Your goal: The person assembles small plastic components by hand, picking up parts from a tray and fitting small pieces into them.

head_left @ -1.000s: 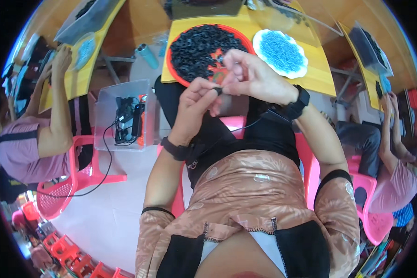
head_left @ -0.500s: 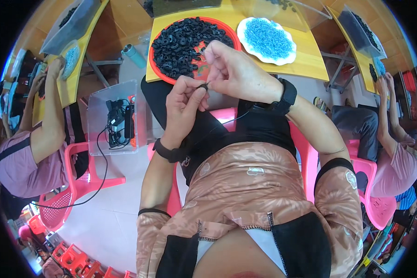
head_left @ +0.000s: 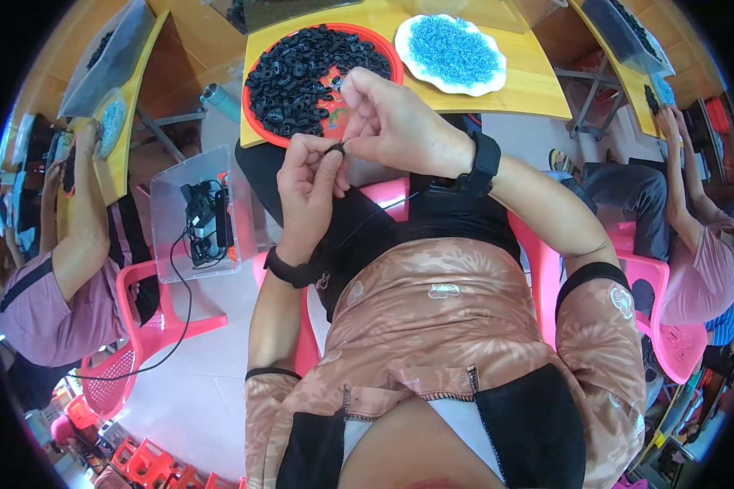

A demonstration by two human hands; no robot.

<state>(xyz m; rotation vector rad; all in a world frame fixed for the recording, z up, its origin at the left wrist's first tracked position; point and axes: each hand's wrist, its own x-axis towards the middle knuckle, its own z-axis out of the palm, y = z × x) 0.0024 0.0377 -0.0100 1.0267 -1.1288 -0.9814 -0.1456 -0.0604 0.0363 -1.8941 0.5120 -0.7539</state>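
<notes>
Between thumb and fingers, my left hand [head_left: 308,175] pinches a small black plastic piece [head_left: 335,149]. My right hand [head_left: 404,122] meets it there, thumb and forefinger pressed together at the piece; whatever they grip is too small to make out. Both hands are just past my lap, at the near edge of a round red tray [head_left: 261,130]. Many loose black plastic pieces [head_left: 302,69] are heaped in that tray, with part of its patterned bottom showing. To the right, a white scalloped plate [head_left: 497,80] carries a pile of small clear-blue pieces [head_left: 453,49].
Tray and plate stand on a yellow table [head_left: 538,94]. A clear plastic bin [head_left: 167,196] with black cables and adapters is on the floor at left, near a teal bottle [head_left: 218,99]. Co-workers sit at yellow tables on both sides, in pink chairs [head_left: 159,314].
The whole view has shifted a little, so table, tray and plate sit further left and higher. My two hands stay together at the small black piece.
</notes>
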